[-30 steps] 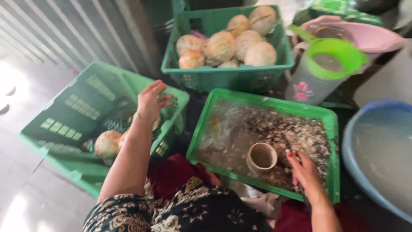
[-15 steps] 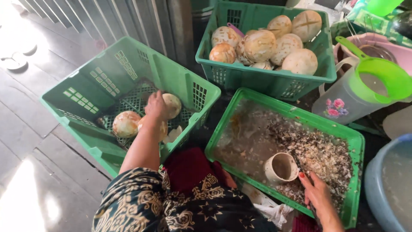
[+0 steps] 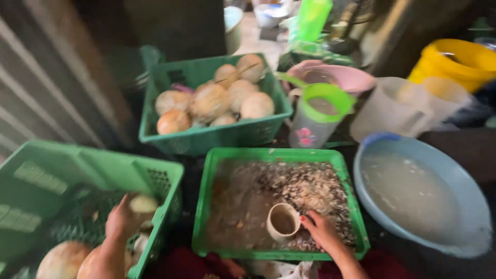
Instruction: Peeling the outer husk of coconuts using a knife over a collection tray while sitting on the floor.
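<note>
Left hand: forearm raised from lower frame edge, fingers curled in a closed grip, back of hand up. Right hand: forearm angled inward, palm down, fingers loosely spread, painted nails.

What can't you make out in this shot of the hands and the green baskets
Head view, motion-blurred throughout:
- Left hand: reaches into the green crate by a pale round piece; blur hides whether it grips it.
- Right hand: rests in the green tray beside a small cup; contact unclear.
- Forearms: cut off by the bottom edge.
- Tray debris: too blurred to identify.
</note>
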